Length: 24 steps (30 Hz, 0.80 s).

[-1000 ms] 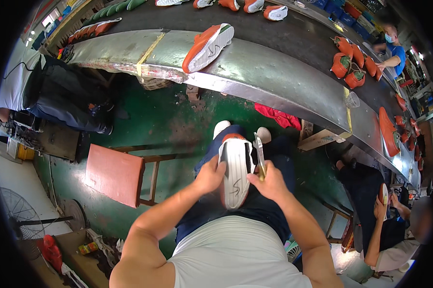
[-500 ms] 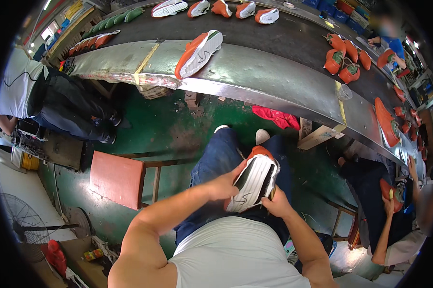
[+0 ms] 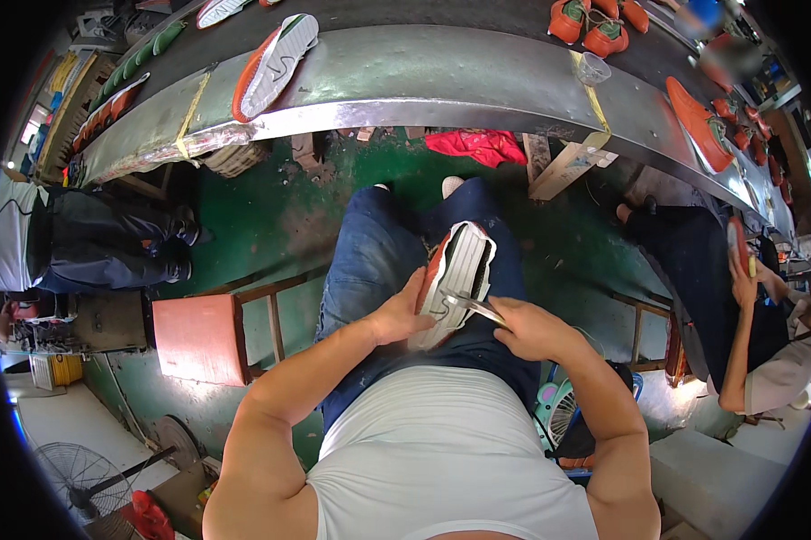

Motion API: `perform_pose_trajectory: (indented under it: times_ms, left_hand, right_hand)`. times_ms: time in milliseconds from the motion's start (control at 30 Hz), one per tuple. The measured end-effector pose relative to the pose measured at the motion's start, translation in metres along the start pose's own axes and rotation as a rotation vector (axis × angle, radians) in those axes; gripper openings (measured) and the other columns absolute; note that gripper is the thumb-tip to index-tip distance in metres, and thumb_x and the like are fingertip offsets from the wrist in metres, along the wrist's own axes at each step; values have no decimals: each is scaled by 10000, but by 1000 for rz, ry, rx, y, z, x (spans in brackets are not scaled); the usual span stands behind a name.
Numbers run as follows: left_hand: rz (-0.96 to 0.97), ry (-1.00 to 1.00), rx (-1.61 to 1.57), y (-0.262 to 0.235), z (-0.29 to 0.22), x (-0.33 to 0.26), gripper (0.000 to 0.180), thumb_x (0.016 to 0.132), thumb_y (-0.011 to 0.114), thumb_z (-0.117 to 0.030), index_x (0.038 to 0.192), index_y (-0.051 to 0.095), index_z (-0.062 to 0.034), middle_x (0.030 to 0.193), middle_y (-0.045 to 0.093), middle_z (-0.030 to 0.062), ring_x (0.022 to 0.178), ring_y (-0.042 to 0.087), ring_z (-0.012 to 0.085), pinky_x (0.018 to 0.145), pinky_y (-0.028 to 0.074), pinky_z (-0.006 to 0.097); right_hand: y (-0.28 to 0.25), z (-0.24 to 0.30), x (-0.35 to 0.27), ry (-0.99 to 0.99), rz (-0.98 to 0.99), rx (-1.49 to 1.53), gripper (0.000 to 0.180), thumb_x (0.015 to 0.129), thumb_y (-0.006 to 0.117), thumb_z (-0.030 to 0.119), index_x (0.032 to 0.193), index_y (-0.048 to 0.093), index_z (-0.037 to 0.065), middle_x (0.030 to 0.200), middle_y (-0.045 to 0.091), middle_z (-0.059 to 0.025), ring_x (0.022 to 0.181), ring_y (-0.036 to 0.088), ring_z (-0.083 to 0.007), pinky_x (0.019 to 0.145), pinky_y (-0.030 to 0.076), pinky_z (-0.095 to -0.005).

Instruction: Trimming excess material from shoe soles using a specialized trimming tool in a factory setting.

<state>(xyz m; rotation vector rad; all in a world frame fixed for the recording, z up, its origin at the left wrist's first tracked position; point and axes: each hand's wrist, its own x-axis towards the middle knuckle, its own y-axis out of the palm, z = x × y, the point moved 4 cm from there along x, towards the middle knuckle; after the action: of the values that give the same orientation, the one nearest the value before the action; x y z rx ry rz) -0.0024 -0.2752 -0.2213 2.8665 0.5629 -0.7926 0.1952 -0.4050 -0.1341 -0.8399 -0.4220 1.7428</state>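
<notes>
An orange-red shoe lies sole up over my lap, its white sole grooved lengthwise and marked with dark curved lines. Along its left side, my left hand is closed on it. My right hand grips a hammer-like metal tool at the shoe's right side. The tool's head end lies over the middle of the sole; whether it touches is unclear. The shoe's upper is mostly hidden underneath.
Ahead runs a long metal-edged bench bearing another shoe, several orange shoes and a clear cup. A padded stool stands left. At right, a seated person works; another person stands left. Red cloth lies below the bench.
My right hand has left the shoe's lower edge and now holds the metal tool over the sole. The shoe has tilted slightly, and the whole view has shifted.
</notes>
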Motion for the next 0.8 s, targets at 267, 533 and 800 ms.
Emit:
perform_pose_trajectory:
  times_ms: [267,533,800]
  left_hand:
    - [-216,-218,-730,12,22,18,632,1069,365,-405,1558,291,-12,1455,508,152,1335,479,246,1118,374,328]
    - [-573,42,236,1,6,18,517,1076,347,-333,1432,480,18,1378,551,286,1322,502,407,1117,397,405]
    - [-332,264,767,11,-20,24,548,1047,422,-261,1575,294,-184,1610,211,242,1414,390,406,1149,385,395]
  right_hand:
    - [21,15,26,103,108,-168,243,898,624,168,1031,589,-33,997,664,-258,977,650,-419,843,511,-507]
    - [1,2,35,71,-147,-309,298,906,637,160,1106,568,-49,1006,654,-278,994,647,-420,886,514,-477]
    - [10,-42,21,257,-141,-214,213,903,639,134,1036,567,-16,973,662,-243,886,655,-429,788,536,-478]
